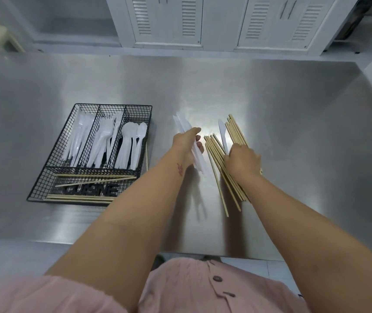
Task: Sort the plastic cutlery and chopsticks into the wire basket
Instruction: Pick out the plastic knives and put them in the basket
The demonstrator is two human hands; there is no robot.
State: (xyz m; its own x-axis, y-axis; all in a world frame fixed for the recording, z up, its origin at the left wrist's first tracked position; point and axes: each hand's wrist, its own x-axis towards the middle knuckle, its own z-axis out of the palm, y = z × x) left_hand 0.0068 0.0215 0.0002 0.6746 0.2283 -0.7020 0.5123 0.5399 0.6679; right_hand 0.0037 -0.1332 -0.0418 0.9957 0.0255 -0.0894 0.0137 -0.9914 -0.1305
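Observation:
A black wire basket (37,185) stands on the left of the steel table. Its three upright compartments hold white plastic knives (77,141), forks (104,141) and spoons (130,143); its front compartment holds several wooden chopsticks (94,178). My left hand (186,144) grips a bundle of white plastic knives (183,124) just above the table centre. My right hand (243,161) rests on a loose pile of chopsticks (222,175), fingers curled over them. One white plastic knife (223,134) lies among that pile.
The steel table (293,123) stretches wide to the right and behind the pile. One chopstick (146,157) lies against the basket's right side. White louvred cabinet doors (270,21) stand beyond the far edge. My pink shirt (203,288) fills the bottom.

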